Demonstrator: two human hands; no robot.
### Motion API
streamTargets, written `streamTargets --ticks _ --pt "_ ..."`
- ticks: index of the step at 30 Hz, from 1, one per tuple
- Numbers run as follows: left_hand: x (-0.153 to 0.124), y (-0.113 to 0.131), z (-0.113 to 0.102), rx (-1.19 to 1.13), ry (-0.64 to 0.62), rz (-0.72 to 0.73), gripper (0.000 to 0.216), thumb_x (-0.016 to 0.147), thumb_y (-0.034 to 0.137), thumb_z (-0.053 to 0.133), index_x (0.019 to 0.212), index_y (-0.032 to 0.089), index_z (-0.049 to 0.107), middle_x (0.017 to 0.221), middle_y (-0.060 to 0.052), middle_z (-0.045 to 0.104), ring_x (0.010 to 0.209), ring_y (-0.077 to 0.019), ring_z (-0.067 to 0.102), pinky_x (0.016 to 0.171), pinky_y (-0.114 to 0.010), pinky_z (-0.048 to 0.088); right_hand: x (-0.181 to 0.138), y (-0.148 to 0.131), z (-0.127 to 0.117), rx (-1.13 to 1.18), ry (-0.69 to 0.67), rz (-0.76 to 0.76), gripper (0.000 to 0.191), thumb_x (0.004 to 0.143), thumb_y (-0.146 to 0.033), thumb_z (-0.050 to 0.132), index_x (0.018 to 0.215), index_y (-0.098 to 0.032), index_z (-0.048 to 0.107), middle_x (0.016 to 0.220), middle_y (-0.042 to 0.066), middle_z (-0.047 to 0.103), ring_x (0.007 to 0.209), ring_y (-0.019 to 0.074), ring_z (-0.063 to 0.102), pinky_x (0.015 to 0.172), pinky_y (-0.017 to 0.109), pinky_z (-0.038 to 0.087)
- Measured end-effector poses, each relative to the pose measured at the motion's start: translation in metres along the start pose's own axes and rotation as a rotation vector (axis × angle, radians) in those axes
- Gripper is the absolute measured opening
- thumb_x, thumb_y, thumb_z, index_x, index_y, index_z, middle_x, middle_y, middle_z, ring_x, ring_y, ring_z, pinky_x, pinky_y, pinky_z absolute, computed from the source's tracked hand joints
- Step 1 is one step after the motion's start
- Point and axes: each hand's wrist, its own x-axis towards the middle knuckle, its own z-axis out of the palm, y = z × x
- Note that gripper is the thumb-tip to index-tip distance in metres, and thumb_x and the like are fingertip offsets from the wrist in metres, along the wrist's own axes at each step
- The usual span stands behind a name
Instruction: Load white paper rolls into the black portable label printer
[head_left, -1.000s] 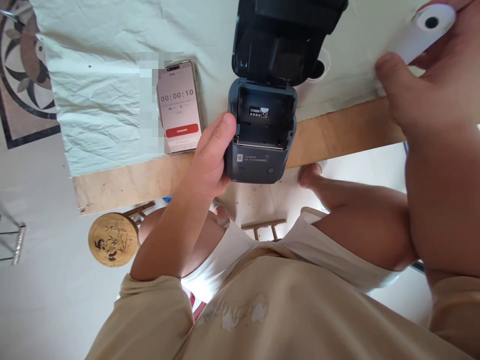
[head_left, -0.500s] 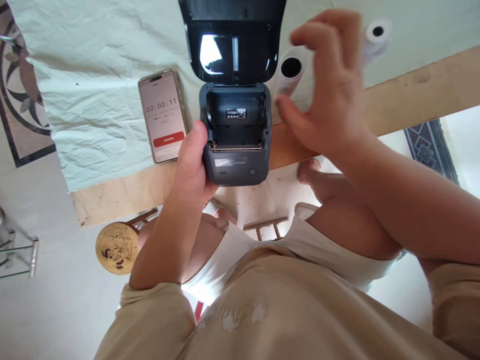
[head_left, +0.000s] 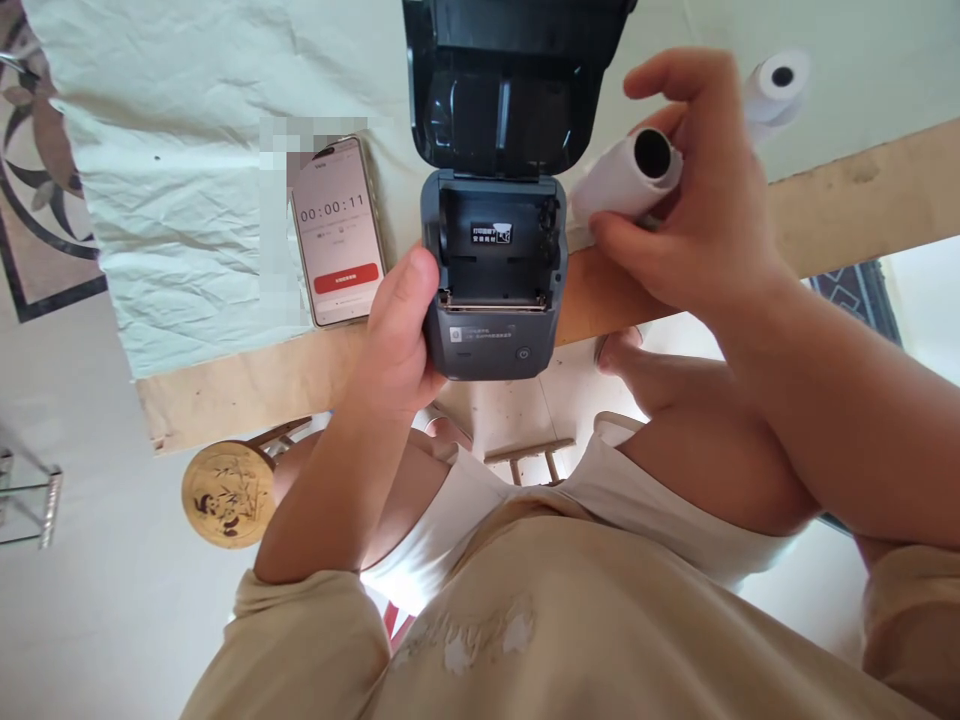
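Observation:
A small dark grey label printer (head_left: 491, 300) stands at the table's near edge with its lid (head_left: 510, 85) flipped up and its paper bay empty. My left hand (head_left: 397, 335) grips the printer's left side. My right hand (head_left: 697, 215) holds a white paper roll (head_left: 626, 180) just right of the printer, thumb under it and fingers curled over it. The roll's hollow core faces the camera.
A phone (head_left: 339, 232) showing a timer at 00:00:11 lies left of the printer on a pale wrinkled cloth (head_left: 187, 180). Another white paper roll (head_left: 776, 85) lies at the back right. The wooden table edge (head_left: 247, 385) runs across; a round stool (head_left: 221, 495) stands below.
My right hand came in from the far right with the roll and now holds it beside the printer's open bay. The timer went from 00:00:10 to 00:00:11.

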Motion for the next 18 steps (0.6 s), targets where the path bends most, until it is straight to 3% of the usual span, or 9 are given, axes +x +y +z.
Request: streamTargets --ticks 3,7,12,15,18 --pt "0.0 -0.001 0.0 -0.016 -0.025 -0.001 0.057 0.1 0.07 0.042 0.099 0.023 0.075 0.105 -0.007 0.078 0.125 -0.026 0.071 0.102 -0.036 0.063 -0.005 0.001 -0.005 0.007 -0.032 0.049 0.065 0.062 -0.009 0.064 0.124 -0.027 0.054 0.114 0.003 0.064 0.093 0.0138 0.059 0.08 0.031 0.05" --pt "0.004 -0.005 -0.005 -0.02 -0.055 0.014 0.06 0.099 0.072 0.04 0.099 0.023 0.074 0.101 -0.007 0.077 0.124 -0.0266 0.071 0.097 -0.037 0.064 -0.008 0.001 -0.006 -0.001 -0.045 0.052 0.036 0.062 -0.012 0.062 0.098 -0.021 0.064 0.104 0.005 0.063 0.091 0.0122 0.056 0.079 0.03 0.046" --pt "0.008 -0.006 -0.013 0.017 -0.104 0.001 0.063 0.097 0.077 0.04 0.094 0.022 0.07 0.092 -0.007 0.074 0.121 -0.0282 0.072 0.074 -0.028 0.065 -0.01 0.002 -0.004 0.039 -0.105 0.062 0.041 0.063 -0.009 0.057 0.102 -0.021 0.058 0.104 0.003 0.066 0.085 0.0111 0.058 0.068 0.025 0.042" --pt "0.008 -0.005 -0.014 -0.007 -0.128 -0.002 0.061 0.099 0.074 0.04 0.095 0.021 0.07 0.092 -0.007 0.073 0.12 -0.0273 0.073 0.068 -0.025 0.062 -0.008 0.003 -0.003 -0.007 -0.081 0.041 0.038 0.061 -0.006 0.06 0.096 -0.02 0.056 0.102 0.003 0.064 0.089 0.0126 0.056 0.072 0.027 0.044" --pt "0.007 -0.005 -0.012 -0.013 -0.12 0.011 0.06 0.1 0.072 0.039 0.099 0.021 0.071 0.096 -0.006 0.073 0.119 -0.0261 0.073 0.078 -0.029 0.065 -0.006 0.005 -0.004 -0.065 -0.038 0.027 0.033 0.061 -0.007 0.066 0.09 -0.02 0.055 0.097 0.003 0.063 0.088 0.0127 0.053 0.078 0.031 0.044"
